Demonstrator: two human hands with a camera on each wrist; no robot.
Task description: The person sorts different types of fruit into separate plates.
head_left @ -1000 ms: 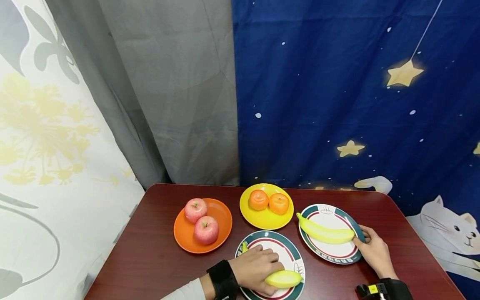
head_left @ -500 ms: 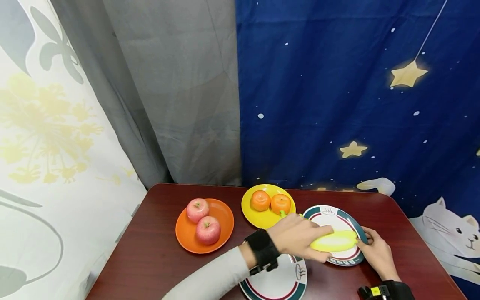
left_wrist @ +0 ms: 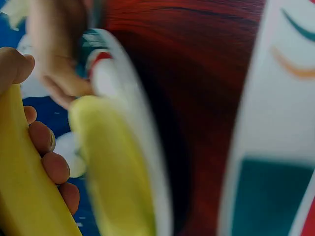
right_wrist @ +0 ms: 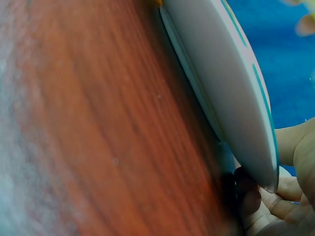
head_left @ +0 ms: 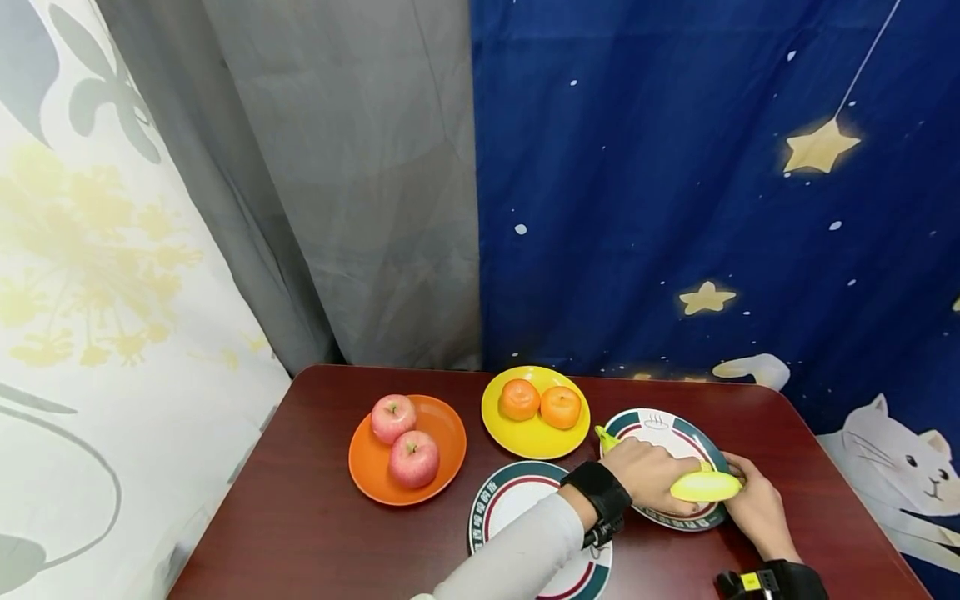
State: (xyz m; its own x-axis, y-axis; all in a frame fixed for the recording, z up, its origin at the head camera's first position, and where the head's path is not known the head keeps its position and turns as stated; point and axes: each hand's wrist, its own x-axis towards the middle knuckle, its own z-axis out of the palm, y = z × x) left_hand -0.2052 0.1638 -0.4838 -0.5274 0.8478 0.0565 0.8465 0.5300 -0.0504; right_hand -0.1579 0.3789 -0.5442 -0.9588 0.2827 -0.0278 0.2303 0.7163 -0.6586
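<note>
My left hand [head_left: 647,477] grips a yellow banana [head_left: 707,487] over the right-hand white plate with a green rim [head_left: 651,419]. In the left wrist view, the fingers curl round this banana [left_wrist: 22,162], and a second banana [left_wrist: 113,172] lies on the plate beside it. From the head, the hand covers most of that second banana. At the plate's right edge, my right hand [head_left: 756,508] holds the rim; in the right wrist view its fingers [right_wrist: 251,199] reach under the plate [right_wrist: 226,83].
Left of this plate is another green-rimmed plate [head_left: 498,492], partly covered by my left sleeve. An orange plate [head_left: 446,433] bears two apples [head_left: 414,459]. Two mandarins [head_left: 560,407] sit on a yellow plate [head_left: 528,442] near the back edge of the brown table [head_left: 315,533].
My left hand has lifted the banana off the near plate and carried it right, over the other green-rimmed plate. My right hand has stayed at the rim.
</note>
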